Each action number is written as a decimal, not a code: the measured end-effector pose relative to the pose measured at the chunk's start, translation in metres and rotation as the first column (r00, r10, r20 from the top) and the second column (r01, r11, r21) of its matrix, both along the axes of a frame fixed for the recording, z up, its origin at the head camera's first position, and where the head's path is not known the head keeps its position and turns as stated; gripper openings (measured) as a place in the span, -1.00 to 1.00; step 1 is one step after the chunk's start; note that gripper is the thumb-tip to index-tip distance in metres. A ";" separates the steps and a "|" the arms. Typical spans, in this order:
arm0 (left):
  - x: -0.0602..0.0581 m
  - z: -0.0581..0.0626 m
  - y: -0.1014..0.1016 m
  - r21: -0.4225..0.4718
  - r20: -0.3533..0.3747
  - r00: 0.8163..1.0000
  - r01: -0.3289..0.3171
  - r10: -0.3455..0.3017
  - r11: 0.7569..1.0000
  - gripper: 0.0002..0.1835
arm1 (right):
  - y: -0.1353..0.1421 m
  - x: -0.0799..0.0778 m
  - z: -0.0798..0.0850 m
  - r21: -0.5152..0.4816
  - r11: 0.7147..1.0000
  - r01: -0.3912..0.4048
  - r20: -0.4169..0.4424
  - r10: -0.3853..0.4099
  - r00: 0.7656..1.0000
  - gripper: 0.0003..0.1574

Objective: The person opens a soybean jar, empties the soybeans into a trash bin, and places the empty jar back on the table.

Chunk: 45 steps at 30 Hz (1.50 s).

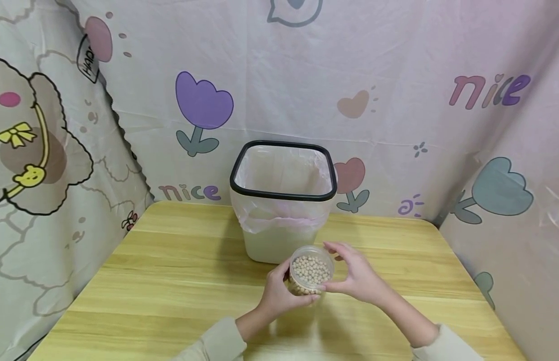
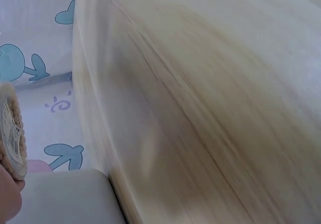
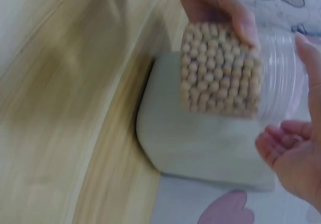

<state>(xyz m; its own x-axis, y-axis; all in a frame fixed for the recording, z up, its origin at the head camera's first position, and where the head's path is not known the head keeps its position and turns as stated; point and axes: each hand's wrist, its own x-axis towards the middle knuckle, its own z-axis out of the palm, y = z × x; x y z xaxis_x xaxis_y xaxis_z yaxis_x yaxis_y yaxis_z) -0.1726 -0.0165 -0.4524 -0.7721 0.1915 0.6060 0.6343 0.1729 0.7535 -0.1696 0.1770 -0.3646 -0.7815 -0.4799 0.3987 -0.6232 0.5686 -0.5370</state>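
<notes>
A clear plastic jar (image 1: 312, 271) of small round tan beads or beans is held over the wooden table, in front of the bin. My left hand (image 1: 278, 292) grips its lower body from the left, thumb along the near side. From the right, thumb and index finger of my right hand (image 1: 361, 277) pinch the rim of the clear ribbed lid (image 3: 280, 73). In the right wrist view the other right fingers curl beside the lid. Only the jar's base (image 2: 14, 133) and a bit of a left finger (image 2: 7, 196) enter the left wrist view.
Just behind the jar stands a pale waste bin (image 1: 279, 243), with a black rim ring (image 1: 284, 194) and a pinkish liner (image 1: 286, 222) folded over its edge. Patterned cloth (image 1: 284, 75) hangs behind and on both sides of the wooden table (image 1: 162, 281).
</notes>
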 end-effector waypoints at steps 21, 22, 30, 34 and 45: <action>0.002 -0.001 0.002 -0.035 -0.019 0.999 0.031 -0.032 0.999 -0.18 | -0.017 0.006 0.005 0.114 0.992 0.053 0.022 -0.056 0.998 0.11; 0.002 -0.001 0.002 -0.030 -0.015 0.999 0.037 -0.037 0.999 -0.18 | -0.016 0.006 0.006 0.112 0.993 0.044 0.028 -0.047 0.998 0.11; 0.001 0.000 0.001 -0.034 -0.041 0.997 0.068 -0.069 0.997 -0.15 | -0.010 0.005 0.009 0.089 0.995 -0.049 0.038 0.046 0.998 0.09; 0.001 -0.002 -0.002 -0.044 -0.044 0.995 0.091 -0.093 0.995 -0.13 | -0.007 0.005 0.012 0.092 0.991 -0.095 0.063 0.090 0.994 0.10; 0.001 -0.006 -0.009 -0.041 -0.021 0.990 0.139 -0.140 0.989 -0.12 | -0.005 0.006 0.017 0.064 0.990 -0.123 0.092 0.116 0.989 0.10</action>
<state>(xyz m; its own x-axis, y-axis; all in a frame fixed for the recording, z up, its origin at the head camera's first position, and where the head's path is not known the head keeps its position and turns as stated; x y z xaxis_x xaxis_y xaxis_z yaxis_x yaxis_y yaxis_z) -0.1717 -0.0251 -0.4587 -0.7214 0.3206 0.6139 0.6722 0.1110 0.7320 -0.1634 0.1716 -0.3475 -0.7474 -0.5961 0.2935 -0.6410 0.5307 -0.5545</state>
